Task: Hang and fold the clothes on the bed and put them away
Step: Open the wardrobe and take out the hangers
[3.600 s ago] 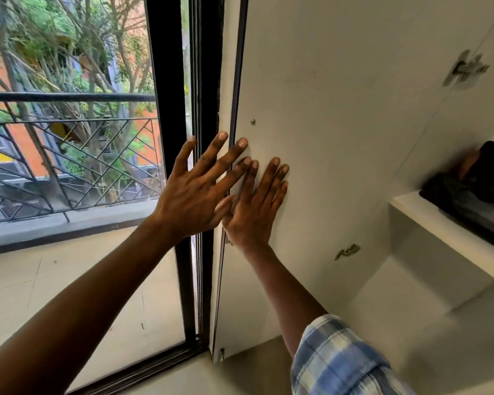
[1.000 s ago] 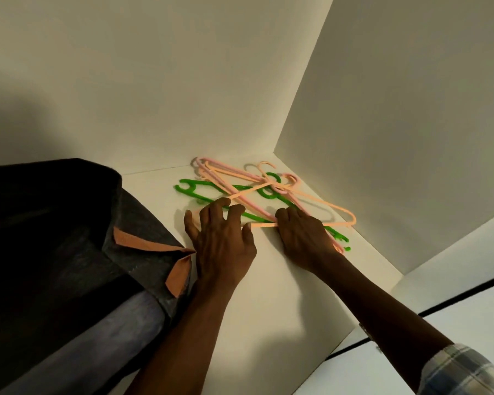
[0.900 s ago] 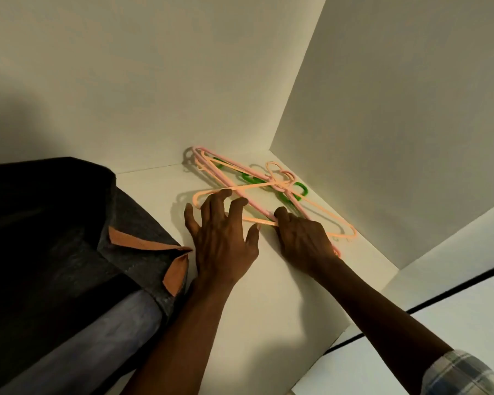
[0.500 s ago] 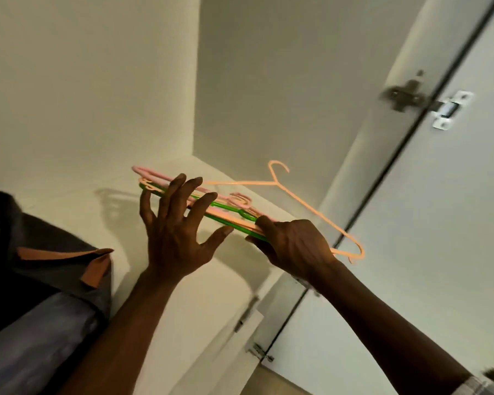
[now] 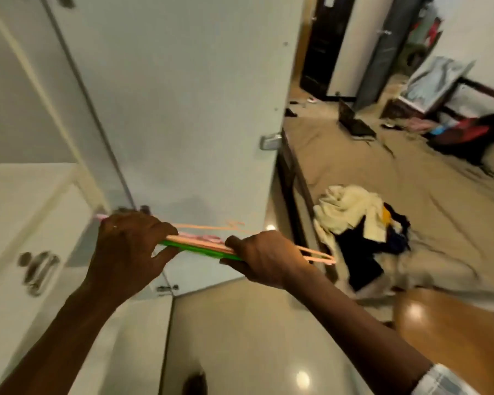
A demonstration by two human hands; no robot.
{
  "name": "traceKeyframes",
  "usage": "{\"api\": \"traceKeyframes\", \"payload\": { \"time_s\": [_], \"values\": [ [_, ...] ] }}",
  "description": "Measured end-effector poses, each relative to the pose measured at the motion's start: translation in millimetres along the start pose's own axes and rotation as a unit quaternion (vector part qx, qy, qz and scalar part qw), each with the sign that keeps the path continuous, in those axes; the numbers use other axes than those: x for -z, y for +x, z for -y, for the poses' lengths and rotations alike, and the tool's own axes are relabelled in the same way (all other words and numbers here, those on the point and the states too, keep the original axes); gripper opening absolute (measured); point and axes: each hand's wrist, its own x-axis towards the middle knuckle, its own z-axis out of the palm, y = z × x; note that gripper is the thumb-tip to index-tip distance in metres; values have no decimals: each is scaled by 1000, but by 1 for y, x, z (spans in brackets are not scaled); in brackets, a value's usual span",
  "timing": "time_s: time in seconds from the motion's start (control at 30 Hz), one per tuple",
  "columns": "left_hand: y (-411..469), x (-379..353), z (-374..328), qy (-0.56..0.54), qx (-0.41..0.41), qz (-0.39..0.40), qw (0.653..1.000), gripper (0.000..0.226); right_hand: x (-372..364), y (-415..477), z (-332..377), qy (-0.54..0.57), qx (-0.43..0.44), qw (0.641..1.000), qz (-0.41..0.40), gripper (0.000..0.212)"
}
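Between left hand [image 5: 126, 246] and right hand [image 5: 264, 258] | hangers [image 5: 200, 244] flat | ends overhang each grip

Soft indoor light, glare spots on the glossy floor [image 5: 268, 352] — motion blur throughout, wide-angle bending at edges

Open laptop [image 5: 354, 124]; red-black bag [image 5: 464, 135] nearby; glossy floor [image 5: 240, 343].

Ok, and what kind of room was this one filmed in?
Most likely a bedroom: a bed with a heap of clothes on it, a white wardrobe door open beside it, and a bundle of plastic hangers.
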Motion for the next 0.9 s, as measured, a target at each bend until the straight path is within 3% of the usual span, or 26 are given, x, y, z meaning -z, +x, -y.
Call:
{"api": "traceKeyframes", "payload": {
  "time_s": [0.07, 0.2, 0.4, 0.53, 0.63, 0.73, 0.83, 0.9],
  "values": [
    [13, -29, -35, -56, -43, 72, 995, 43, -10, -49, -17, 21, -37, 998, 35, 43],
    [39, -90, -96, -138, -94, 136, 977, 42, -37, -119, -56, 10, -105, 993, 49, 41],
    [100, -187, -176, -225, -131, 133, 956, 60, -78, -180, -151, -31, -245, 969, 18, 46],
    [169, -243, -217, -256, -129, 144, 947, 59, -79, -199, -211, -72, -377, 923, -28, 38],
    [225, -276, -243, -274, -131, 166, 938, 55, -83, -207, -242, -88, -493, 860, -99, 35],
    [279, -307, -264, -282, -126, 173, 935, 44, -99, -204, -266, -71, -606, 770, -186, 51],
    [317, -327, -282, -298, -93, 185, 932, 40, -125, -207, -280, 52, -729, 640, -238, 73],
    [345, -348, -296, -315, -57, 224, 921, 39, -144, -209, -302, 184, -790, 533, -240, 102]
  ]
}}
